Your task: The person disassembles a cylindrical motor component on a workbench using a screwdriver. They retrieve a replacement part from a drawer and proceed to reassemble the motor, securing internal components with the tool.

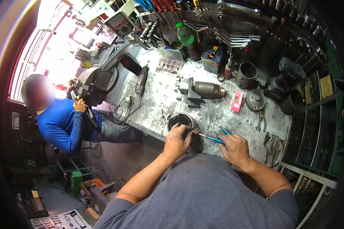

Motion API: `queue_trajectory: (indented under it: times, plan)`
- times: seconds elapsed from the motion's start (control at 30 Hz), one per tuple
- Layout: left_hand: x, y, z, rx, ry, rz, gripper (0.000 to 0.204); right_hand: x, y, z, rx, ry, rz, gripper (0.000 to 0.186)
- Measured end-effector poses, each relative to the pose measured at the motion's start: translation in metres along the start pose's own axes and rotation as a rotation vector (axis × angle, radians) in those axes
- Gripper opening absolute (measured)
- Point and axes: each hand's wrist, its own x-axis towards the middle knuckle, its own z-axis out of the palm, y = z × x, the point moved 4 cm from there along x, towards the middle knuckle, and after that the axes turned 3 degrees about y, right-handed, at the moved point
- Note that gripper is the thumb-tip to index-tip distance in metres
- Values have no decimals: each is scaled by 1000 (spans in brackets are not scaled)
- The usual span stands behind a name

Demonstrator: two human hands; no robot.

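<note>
Light (pixel 65 28) glares at upper left; dark shelves (pixel 319 129) stand right.

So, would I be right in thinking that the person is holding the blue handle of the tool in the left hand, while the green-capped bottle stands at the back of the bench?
Not quite: the head view shows the blue handle held in the right hand, not the left. The green-capped bottle does stand at the back of the bench.

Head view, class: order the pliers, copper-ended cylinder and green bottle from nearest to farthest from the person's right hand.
From the right hand:
1. Pliers, ahead and to its right.
2. Copper-ended cylinder, ahead, slightly left.
3. Green bottle, far back, left.
</note>
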Motion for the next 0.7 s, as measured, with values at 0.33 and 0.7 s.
queue_trajectory:
  times: [0.33, 0.7]
  plan:
    - [1, 0, 1, 19, -56, -24, 17, 13, 25, 17, 532, -403, 451, 41]
    - [-1, 0, -1, 34, -11, 39, 18, 16, 19, 15, 851, -625, 864, 38]
